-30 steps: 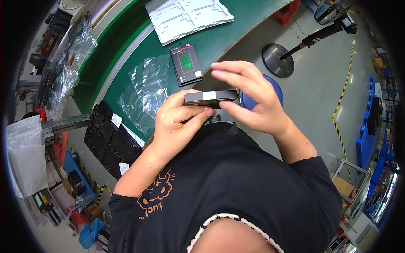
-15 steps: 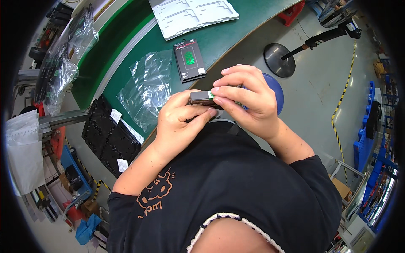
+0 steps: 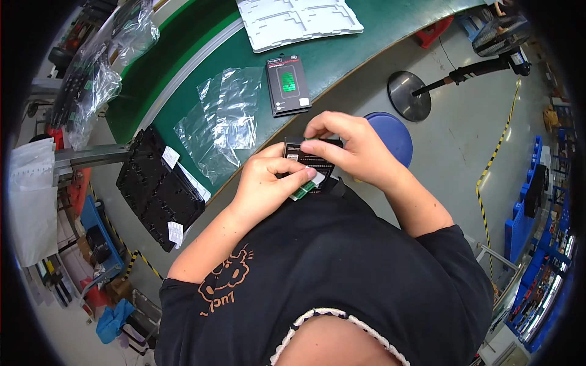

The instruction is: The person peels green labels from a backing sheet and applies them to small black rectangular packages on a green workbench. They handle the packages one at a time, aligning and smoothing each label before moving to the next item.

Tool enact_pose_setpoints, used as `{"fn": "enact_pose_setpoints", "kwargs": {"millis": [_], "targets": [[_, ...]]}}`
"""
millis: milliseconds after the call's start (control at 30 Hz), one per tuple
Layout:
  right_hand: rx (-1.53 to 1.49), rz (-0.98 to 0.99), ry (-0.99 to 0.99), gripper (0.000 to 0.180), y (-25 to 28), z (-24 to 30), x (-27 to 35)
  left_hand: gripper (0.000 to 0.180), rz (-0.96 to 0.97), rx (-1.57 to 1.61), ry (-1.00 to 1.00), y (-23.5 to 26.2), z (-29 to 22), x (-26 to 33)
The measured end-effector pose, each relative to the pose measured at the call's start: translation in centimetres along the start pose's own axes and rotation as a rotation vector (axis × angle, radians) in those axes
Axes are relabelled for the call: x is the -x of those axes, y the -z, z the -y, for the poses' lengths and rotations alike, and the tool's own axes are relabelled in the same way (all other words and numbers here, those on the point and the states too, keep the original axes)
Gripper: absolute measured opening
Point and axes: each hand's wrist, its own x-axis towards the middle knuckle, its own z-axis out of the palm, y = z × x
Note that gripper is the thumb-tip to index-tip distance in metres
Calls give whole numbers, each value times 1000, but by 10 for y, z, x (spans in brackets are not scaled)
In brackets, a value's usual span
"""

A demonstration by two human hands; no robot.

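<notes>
In front of my chest I hold a flat black box (image 3: 308,160) with small pale print on the face turned up. My left hand (image 3: 265,180) is closed on its left side, thumb on top. Beneath that thumb, a small green-and-white piece (image 3: 303,190), like a label sheet, sticks out at the near edge. My right hand (image 3: 357,146) has its fingers curled at the box's far right edge, thumb pressed on the face. The right fingertips are partly hidden behind the box. Beyond my hands a similar black box (image 3: 288,85) with a green picture lies on the green table (image 3: 323,52).
Clear plastic bags (image 3: 226,122) lie on the table, left of that box. A white moulded tray (image 3: 299,24) sits farther back. At the left is a black tray (image 3: 159,189) with paper slips. Right of the table stand a blue stool (image 3: 394,140) and a fan's round base (image 3: 409,96).
The box in my hands has turned from its narrow side to its printed face. Green and white showed at my right fingertips before; now it shows under my left thumb. The view has shifted slightly.
</notes>
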Motion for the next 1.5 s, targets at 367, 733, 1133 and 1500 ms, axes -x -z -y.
{"fn": "enact_pose_setpoints", "kwargs": {"millis": [367,733,1133,1500], "targets": [[262,-210,35,22,43,-6,-50,12,-269,113,70,19,31,9],[835,-587,479,28,15,-96,-62,21,-404,457,359,28,47,15],[834,-398,106,34,7,-157,-30,23,-384,493,216,23,31,4],[-202,-99,-67,26,-39,-23,-15,20,-439,394,164,8,29,-8]]}}
